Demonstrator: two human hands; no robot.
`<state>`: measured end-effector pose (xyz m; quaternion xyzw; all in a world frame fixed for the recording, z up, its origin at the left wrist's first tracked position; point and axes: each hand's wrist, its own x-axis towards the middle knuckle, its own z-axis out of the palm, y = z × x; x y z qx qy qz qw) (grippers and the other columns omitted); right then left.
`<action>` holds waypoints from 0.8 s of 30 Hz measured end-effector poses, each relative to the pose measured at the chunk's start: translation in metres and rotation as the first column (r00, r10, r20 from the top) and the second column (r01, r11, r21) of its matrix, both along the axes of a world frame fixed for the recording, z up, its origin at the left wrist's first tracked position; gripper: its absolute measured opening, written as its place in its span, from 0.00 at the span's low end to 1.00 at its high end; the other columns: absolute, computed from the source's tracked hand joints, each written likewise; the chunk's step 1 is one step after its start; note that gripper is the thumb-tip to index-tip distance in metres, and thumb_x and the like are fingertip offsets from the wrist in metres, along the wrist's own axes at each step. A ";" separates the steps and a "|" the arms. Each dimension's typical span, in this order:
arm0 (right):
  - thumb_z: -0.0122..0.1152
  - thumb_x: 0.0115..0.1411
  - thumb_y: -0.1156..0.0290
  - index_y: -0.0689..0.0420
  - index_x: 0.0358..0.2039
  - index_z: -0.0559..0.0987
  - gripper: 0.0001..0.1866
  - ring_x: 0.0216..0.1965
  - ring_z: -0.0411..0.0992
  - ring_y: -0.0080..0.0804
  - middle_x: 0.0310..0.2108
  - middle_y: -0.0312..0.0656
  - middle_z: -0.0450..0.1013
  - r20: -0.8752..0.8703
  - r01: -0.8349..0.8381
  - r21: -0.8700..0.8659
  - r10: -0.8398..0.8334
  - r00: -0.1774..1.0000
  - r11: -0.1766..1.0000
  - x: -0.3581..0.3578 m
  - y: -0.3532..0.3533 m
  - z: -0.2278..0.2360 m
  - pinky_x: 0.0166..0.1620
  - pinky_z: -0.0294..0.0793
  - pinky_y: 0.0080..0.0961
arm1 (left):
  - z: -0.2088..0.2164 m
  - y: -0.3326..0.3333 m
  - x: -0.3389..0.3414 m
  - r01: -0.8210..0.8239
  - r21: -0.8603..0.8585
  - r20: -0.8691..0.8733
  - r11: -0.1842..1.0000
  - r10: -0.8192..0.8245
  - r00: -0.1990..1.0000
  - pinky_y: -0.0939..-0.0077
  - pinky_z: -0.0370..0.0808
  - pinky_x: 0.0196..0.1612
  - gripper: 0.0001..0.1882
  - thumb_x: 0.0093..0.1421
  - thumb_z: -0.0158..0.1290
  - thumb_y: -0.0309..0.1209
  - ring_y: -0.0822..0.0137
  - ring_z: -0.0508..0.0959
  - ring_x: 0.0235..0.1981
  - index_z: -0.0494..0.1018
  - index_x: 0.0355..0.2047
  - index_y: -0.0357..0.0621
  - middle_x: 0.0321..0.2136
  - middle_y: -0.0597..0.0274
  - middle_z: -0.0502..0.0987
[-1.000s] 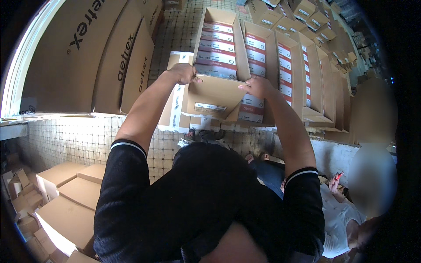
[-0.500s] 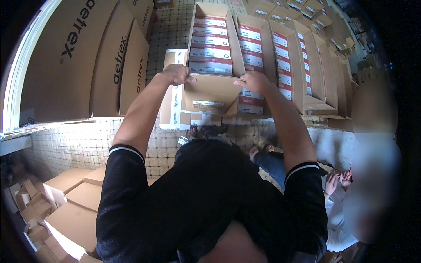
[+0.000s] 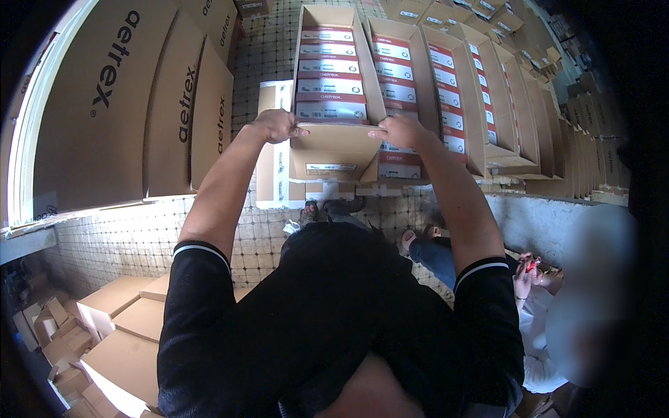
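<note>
In front of me stands an open cardboard carton (image 3: 332, 170) with its long flaps up. White and red shoeboxes (image 3: 330, 88) sit in a row inside it. My left hand (image 3: 277, 127) is closed on the left corner of the carton's near flap (image 3: 334, 143), thumb on the near side. The right corner of that flap is pinched by my right hand (image 3: 397, 131). Both forearms reach straight ahead, and the flap's top edge runs between the two hands. Part of the nearest shoebox is hidden behind the flap.
More open cartons (image 3: 446, 97) of shoeboxes line up to the right. Large closed cartons (image 3: 97, 104) stand at the left, others (image 3: 125, 334) behind me at lower left. A seated person (image 3: 540, 327) is at lower right, hands together. Tiled floor (image 3: 258, 237) lies below.
Both hands keep their hold on the near flap, which has barely moved. The view has shifted slightly. The other person's hands have moved a little.
</note>
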<state>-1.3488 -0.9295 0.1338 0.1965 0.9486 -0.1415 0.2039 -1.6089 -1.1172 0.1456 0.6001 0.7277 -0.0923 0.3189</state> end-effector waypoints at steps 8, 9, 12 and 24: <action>0.44 0.61 0.41 0.59 0.39 0.80 0.32 0.43 0.72 0.52 0.38 0.54 0.75 0.047 0.044 -0.023 -0.043 0.998 0.999 0.001 -0.008 0.003 0.50 0.69 0.42 | -0.007 -0.004 0.003 0.016 0.010 -0.013 1.000 -0.016 1.000 0.58 0.69 0.49 0.29 0.60 0.44 0.58 0.53 0.76 0.44 0.77 0.41 0.46 0.38 0.52 0.79; 0.44 0.61 0.40 0.58 0.36 0.80 0.31 0.41 0.73 0.51 0.35 0.53 0.76 0.001 0.026 -0.007 -0.026 1.000 1.000 0.003 -0.007 0.000 0.48 0.70 0.44 | -0.010 -0.004 0.002 0.021 0.001 -0.011 1.000 -0.021 1.000 0.58 0.69 0.49 0.29 0.60 0.44 0.58 0.53 0.76 0.44 0.78 0.41 0.46 0.37 0.52 0.79; 0.43 0.61 0.40 0.56 0.32 0.81 0.31 0.36 0.75 0.49 0.30 0.51 0.76 -0.035 -0.008 0.006 0.008 0.999 1.000 0.013 -0.011 -0.020 0.42 0.73 0.46 | -0.036 -0.014 0.002 0.005 0.091 0.019 0.996 -0.007 1.000 0.58 0.71 0.46 0.29 0.60 0.43 0.59 0.53 0.78 0.42 0.78 0.38 0.45 0.34 0.51 0.79; 0.47 0.63 0.55 0.55 0.43 0.75 0.19 0.40 0.74 0.52 0.36 0.52 0.76 0.108 0.488 -0.248 -0.477 0.872 0.837 0.109 -0.167 -0.128 0.43 0.72 0.43 | -0.182 -0.176 0.106 -0.627 -0.002 0.461 0.779 0.557 0.691 0.65 0.75 0.44 0.15 0.62 0.50 0.40 0.57 0.79 0.39 0.77 0.40 0.42 0.37 0.51 0.79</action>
